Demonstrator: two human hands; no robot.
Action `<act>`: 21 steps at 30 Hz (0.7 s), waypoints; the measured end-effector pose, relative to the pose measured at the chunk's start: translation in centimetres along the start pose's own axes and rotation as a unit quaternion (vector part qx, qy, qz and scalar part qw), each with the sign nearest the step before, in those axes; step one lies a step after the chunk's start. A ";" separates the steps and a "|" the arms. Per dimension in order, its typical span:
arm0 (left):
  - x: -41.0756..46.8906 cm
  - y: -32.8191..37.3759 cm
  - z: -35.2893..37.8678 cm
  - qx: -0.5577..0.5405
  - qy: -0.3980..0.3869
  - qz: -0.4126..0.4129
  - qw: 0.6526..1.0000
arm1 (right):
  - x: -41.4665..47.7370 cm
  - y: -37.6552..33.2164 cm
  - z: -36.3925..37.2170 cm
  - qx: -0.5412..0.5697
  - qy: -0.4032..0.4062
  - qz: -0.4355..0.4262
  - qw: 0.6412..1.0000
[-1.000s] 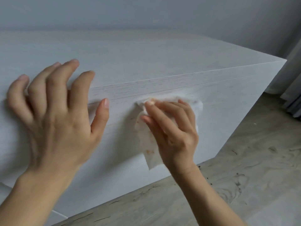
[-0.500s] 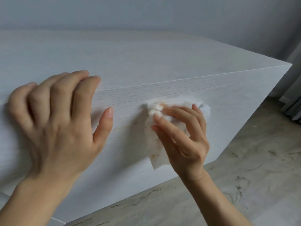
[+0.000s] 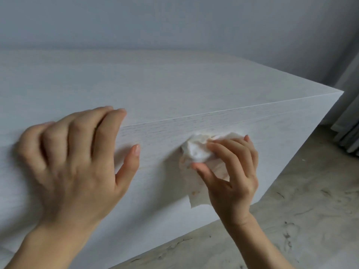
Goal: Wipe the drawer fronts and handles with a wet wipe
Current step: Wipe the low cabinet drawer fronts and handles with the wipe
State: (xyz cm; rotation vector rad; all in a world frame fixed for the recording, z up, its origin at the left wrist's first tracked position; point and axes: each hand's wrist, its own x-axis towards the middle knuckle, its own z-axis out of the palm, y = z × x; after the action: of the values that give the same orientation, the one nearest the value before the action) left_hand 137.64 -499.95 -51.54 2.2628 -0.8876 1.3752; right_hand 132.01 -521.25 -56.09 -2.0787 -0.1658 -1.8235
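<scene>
Right hand (image 3: 231, 171) pinching wet wipe (image 3: 196, 150) against drawer front (image 3: 155, 181), left hand (image 3: 73, 162) relaxed, empty, perhaps touching top edge (image 3: 213, 112)

A plain grey wall (image 3: 174, 22) stands behind, a marbled floor (image 3: 301, 220) below, grey curtain (image 3: 349, 133) at right.

Left hand (image 3: 77, 162) had its fingers loosely bent and thumb spread; right hand (image 3: 231, 171) pinched a wipe (image 3: 196, 150) between thumb and curled fingers.

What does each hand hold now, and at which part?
The right hand pinches the wet wipe at its bunched upper part, against the drawer front. The left hand holds nothing.
</scene>
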 end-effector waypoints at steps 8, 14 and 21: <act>-0.1 0.4 0.0 0.064 0.033 0.000 0.997 | 0.2 0.0 -0.3 0.009 -0.010 -0.011 1.000; 0.1 0.9 0.1 0.127 0.063 -0.004 0.990 | -0.4 -1.6 0.9 -0.016 -0.006 -0.012 1.000; 0.2 0.8 -0.2 0.140 0.063 -0.001 0.988 | 0.7 1.0 -1.1 -0.024 -0.034 -0.023 0.999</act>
State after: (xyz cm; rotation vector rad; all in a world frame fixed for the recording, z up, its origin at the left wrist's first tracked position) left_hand 137.08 -500.52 -51.30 2.3403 -0.6878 1.7143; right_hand 131.44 -522.68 -55.50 -2.1895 -0.1911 -1.8002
